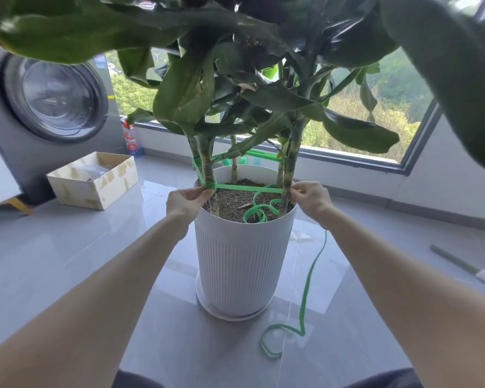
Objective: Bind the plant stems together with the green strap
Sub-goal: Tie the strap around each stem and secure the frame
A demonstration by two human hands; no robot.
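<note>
Head view: at centre frame the left hand (189,198) pinches the green strap (247,188) with curled fingers (205,195) where it wraps the left stem (208,166); the right hand (311,198) pinches it beside the right stem (291,163); the strap's loose tail trails from the white pot (244,256) onto the grey floor (67,261); washing machine (53,91) and cardboard box (95,189) at upper left; window (375,113) behind.
</note>
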